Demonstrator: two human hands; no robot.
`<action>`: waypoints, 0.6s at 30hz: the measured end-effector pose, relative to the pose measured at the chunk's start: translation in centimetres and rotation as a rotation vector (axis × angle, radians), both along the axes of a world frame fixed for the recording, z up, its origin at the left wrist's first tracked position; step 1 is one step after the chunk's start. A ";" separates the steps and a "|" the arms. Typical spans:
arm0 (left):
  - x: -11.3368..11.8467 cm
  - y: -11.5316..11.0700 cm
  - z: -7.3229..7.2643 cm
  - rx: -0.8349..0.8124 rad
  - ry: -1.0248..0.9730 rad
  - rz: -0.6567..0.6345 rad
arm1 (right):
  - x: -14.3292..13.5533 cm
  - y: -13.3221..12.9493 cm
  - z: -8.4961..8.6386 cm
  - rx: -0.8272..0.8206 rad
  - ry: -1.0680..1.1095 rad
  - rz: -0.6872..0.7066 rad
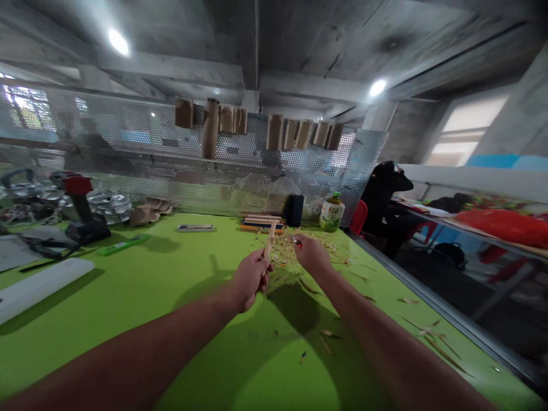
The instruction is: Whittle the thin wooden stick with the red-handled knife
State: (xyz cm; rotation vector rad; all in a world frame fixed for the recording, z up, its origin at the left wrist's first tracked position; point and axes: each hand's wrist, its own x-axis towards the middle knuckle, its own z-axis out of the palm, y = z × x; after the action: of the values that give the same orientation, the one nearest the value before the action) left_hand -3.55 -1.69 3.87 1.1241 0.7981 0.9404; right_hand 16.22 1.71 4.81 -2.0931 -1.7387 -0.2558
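Observation:
My left hand is closed round the lower part of a slim pale wooden stick, which points up and away from me. Just right of it, my right hand is closed on a small tool with a shiny metal tip; the fist hides most of it, so its kind is unclear. A gap lies between the tool tip and the stick. Pale wood shavings lie in a heap under and between both hands. Behind the heap is a shallow box with several light sticks on it.
The green table also bears a bottle, a dark upright box, a red cordless drill, a green level-like tool, a white bar and a small tray. A perforated metal screen stands behind. A person sits at right.

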 end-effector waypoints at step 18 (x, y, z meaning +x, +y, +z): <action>0.7 -3.8 0.4 -0.098 -0.129 -0.226 | -0.1 0.6 0.0 -0.006 -0.035 -0.104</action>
State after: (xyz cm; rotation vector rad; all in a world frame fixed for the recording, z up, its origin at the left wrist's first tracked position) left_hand -2.81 -5.46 4.27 1.0331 0.5920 0.7676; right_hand 16.11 2.32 4.81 -2.1987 -1.6541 -0.3189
